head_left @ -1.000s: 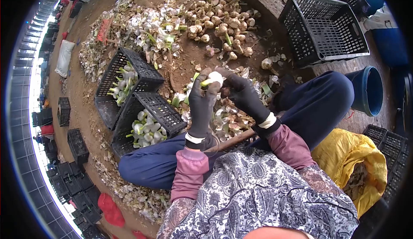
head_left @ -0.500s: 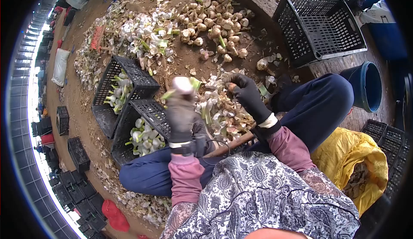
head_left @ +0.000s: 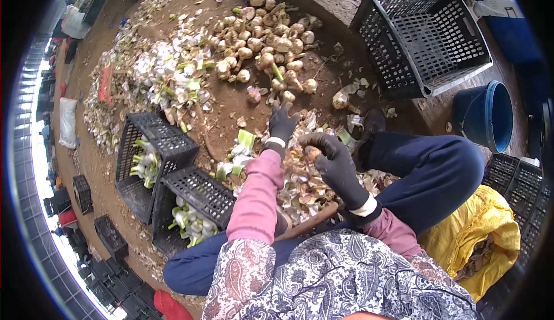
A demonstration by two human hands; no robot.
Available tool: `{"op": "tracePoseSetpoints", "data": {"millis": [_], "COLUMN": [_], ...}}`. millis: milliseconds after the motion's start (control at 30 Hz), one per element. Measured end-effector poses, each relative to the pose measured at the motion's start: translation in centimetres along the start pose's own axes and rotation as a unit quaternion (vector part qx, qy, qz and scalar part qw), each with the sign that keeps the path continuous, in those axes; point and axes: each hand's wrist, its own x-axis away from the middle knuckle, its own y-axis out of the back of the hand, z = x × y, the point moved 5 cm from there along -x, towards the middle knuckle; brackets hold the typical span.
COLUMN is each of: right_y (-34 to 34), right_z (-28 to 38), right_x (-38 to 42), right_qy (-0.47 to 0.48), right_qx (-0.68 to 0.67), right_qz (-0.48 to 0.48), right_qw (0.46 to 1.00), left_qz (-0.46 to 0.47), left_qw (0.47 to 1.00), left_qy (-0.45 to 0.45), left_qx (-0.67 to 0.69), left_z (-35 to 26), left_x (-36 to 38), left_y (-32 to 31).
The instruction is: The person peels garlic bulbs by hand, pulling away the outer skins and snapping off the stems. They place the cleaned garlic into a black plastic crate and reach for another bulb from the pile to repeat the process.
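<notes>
By the heap [head_left: 264, 42], the spread, empty-looking left hand [head_left: 282, 125] should cup one bulb [head_left: 288, 96]; the right hand [head_left: 336, 160] curls, contents unclear.

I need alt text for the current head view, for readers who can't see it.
A dark-gloved left hand stretches toward the near edge of a pile of brownish garlic bulbs; the gloved right hand is curled above scattered peelings. Two black crates nearby hold paler bulbs.
</notes>
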Motion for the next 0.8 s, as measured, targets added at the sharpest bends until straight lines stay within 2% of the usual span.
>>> {"op": "tracePoseSetpoints", "data": {"millis": [100, 133, 200, 267, 300, 333, 400, 433, 467, 500, 567, 633, 700, 733, 767, 800], "right_y": [0.9, 1.1, 1.5, 1.5, 1.3, 1.3, 1.7, 1.3, 0.7, 0.0, -1.0, -1.8, -2.7, -3.5, -3.2, -3.7], "right_z": [0.4, 0.2, 0.3, 0.3, -0.1, -0.7, -1.5, 0.0, 1.8, 2.6, 1.8, 0.0, -1.4, -1.3, -1.0, -0.8], "right_x": [-0.4, -0.4, -0.7, -0.7, -0.6, -0.5, -0.6, -0.7, -0.5, -0.2, -0.2, 0.1, 0.0, 0.1, 0.6, 0.6], "right_qy": [-0.012, -0.020, -0.020, -0.005, 0.010, 0.025, 0.084, 0.134, 0.182, 0.175, 0.191, 0.214, 0.119, 0.067, 0.001, -0.031], "right_qx": [0.015, 0.011, 0.062, 0.069, 0.051, 0.033, 0.181, 0.262, 0.340, 0.377, 0.375, 0.328, 0.157, 0.070, 0.083, 0.016], "right_qz": [-0.024, -0.030, -0.031, -0.035, -0.037, -0.038, -0.042, -0.039, -0.037, -0.048, -0.016, 0.027, 0.073, 0.098, 0.113, 0.127], "right_qw": [1.000, 0.999, 0.997, 0.997, 0.998, 0.998, 0.979, 0.955, 0.922, 0.908, 0.907, 0.920, 0.978, 0.990, 0.990, 0.991], "left_qz": [0.006, -0.015, 0.008, -0.033, -0.072, -0.083, -0.140, -0.082, -0.097, -0.092, -0.071, -0.081, -0.069, -0.102, -0.134, -0.164], "left_qw": [0.997, 0.995, 0.996, 0.995, 0.984, 0.980, 0.970, 0.978, 0.966, 0.963, 0.966, 0.959, 0.941, 0.916, 0.886, 0.851], "left_qy": [0.055, 0.047, 0.054, 0.096, 0.053, 0.100, 0.006, 0.011, 0.004, -0.019, -0.054, -0.068, -0.056, -0.081, -0.108, -0.135], "left_qx": [-0.049, -0.091, -0.066, -0.019, 0.152, 0.148, 0.196, 0.193, 0.238, 0.252, 0.242, 0.263, 0.326, 0.379, 0.430, 0.480], "left_z": [1.5, 1.4, 0.7, -0.2, 2.9, 3.9, 5.0, 1.0, -3.1, -4.1, -8.3, -8.9, -9.9, -9.9, -9.8, -9.6], "left_x": [-1.5, -1.3, -1.1, 1.1, 1.1, 2.2, 4.7, 7.4, 10.3, 12.0, 15.9, 18.3, 20.5, 21.2, 21.9, 22.5], "left_y": [-2.3, -2.1, -0.6, 2.2, 0.8, 1.4, 2.2, 5.4, 8.4, 9.4, 13.2, 14.4, 16.4, 17.1, 17.7, 18.1]}}
